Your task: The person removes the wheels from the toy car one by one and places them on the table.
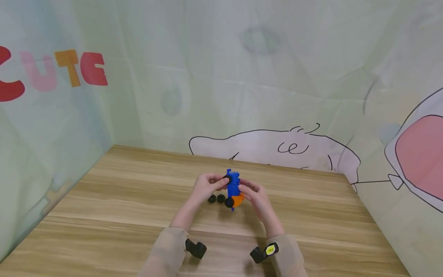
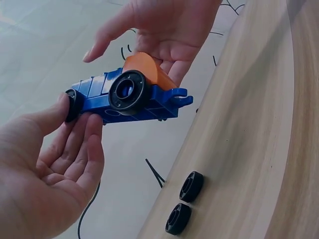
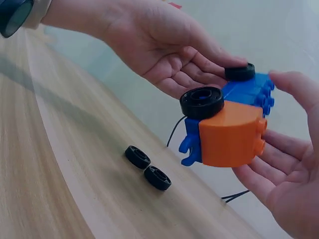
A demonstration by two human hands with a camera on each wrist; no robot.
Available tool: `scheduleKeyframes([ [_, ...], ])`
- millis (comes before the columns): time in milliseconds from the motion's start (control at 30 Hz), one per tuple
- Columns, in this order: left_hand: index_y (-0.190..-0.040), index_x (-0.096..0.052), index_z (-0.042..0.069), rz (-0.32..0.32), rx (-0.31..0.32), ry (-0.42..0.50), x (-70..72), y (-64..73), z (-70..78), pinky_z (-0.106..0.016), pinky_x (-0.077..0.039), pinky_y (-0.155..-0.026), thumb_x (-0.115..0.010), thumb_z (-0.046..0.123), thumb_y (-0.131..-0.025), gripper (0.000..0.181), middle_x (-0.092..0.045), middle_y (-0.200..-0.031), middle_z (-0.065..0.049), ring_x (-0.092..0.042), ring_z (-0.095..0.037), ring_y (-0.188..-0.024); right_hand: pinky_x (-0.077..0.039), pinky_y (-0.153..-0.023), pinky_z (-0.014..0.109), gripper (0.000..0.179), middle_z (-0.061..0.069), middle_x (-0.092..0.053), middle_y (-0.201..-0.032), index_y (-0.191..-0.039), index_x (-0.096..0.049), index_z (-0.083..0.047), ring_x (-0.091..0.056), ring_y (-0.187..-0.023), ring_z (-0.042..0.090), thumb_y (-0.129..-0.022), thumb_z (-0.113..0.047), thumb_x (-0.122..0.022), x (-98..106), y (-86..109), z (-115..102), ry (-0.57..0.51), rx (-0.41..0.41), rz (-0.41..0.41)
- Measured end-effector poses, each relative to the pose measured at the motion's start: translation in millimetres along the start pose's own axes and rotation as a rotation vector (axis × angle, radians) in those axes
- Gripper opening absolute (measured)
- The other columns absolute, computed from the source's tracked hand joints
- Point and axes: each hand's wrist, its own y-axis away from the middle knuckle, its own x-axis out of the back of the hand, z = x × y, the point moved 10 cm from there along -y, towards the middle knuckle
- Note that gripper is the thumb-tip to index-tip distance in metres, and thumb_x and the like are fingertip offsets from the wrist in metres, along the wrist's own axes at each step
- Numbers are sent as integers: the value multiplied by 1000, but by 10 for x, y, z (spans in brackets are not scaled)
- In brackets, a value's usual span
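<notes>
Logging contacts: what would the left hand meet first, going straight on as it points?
The black wheel that the left hand touches on the blue toy car; beyond, probably the right hand, though depth is unclear.

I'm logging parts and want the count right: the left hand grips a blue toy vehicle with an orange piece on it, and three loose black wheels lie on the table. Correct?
Only the count is wrong: two loose black wheels lie on the table, as the left wrist view shows. The left hand does grip a blue toy vehicle with an orange piece on it.
</notes>
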Motion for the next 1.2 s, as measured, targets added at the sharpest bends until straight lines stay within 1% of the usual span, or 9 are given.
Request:
scheduleKeyframes([
  [67, -102, -70, -7, -1, -1, -2, -9, 6, 9, -38, -57, -81, -72, 19, -90, 29, -74, -86, -19, -70, -22, -79, -43, -107, 44, 51, 23, -60, -130, -134, -53, 6, -62, -114, 25, -93, -21, -64, -7, 7, -14, 60, 2, 19],
  [133, -101, -70, -8, -4, -5, -8, -22, 13, 14, -38, -57, -79, -72, 18, -89, 29, -74, -85, -18, -70, -24, -79, -41, -108, 48, 52, 23, -62, -127, -134, -54, 5, -62, -114, 27, -91, -21, -67, -34, 10, -20, 109, 0, 22],
  [267, -99, -71, -7, -1, -1, -20, -42, 13, -6, -38, -57, -77, -74, 18, -88, 28, -74, -84, -17, -70, -25, -78, -44, -104, 46, 53, 21, -67, -118, -131, -56, 6, -65, -104, 23, -88, -19, -71, -89, 7, -18, 170, 2, 27],
  [367, -98, -72, -6, 6, 5, -15, -53, 2, -33, -37, -57, -76, -75, 19, -87, 28, -74, -84, -17, -70, -23, -77, -49, -98, 40, 51, 19, -70, -112, -128, -58, 7, -67, -96, 18, -85, -16, -73, -108, -2, -3, 164, 2, 37],
  [467, -97, -72, -6, 7, -6, -8, -61, 0, -22, -34, -57, -73, -75, 19, -87, 27, -74, -82, -17, -70, -22, -75, -52, -94, 36, 49, 18, -71, -109, -126, -60, 7, -67, -94, 17, -84, -13, -74, -112, -12, 14, 150, 3, 41],
  [733, -97, -72, -5, -11, -12, -22, -88, 4, -12, -39, -57, -76, -74, 21, -87, 28, -74, -83, -14, -70, -16, -73, -52, -90, 32, 44, 17, -72, -105, -123, -63, 5, -67, -92, 15, -84, -13, -74, -132, -33, 39, 151, 1, 20],
  [800, -98, -72, -4, -19, -14, -32, -92, 4, -9, -37, -57, -77, -75, 22, -87, 29, -74, -85, -14, -70, -17, -75, -52, -89, 30, 43, 15, -73, -102, -121, -64, 5, -67, -90, 13, -84, -14, -74, -129, -29, 35, 150, -2, 24],
  [933, -100, -71, -3, -45, -41, -69, -102, 11, 14, -34, -56, -78, -74, 23, -87, 29, -74, -87, -14, -70, -18, -78, -53, -88, 30, 41, 14, -73, -100, -119, -64, 6, -67, -88, 12, -84, -14, -73, -127, -17, 21, 147, 3, 26],
  [1200, -99, -71, -1, -103, -121, -140, -120, 24, 50, -29, -56, -75, -71, 26, -90, 28, -74, -89, -12, -68, -14, -77, -53, -91, 33, 39, 14, -74, -98, -117, -64, 8, -68, -85, 11, -85, -13, -72, -133, -4, 28, 145, -6, 10],
])
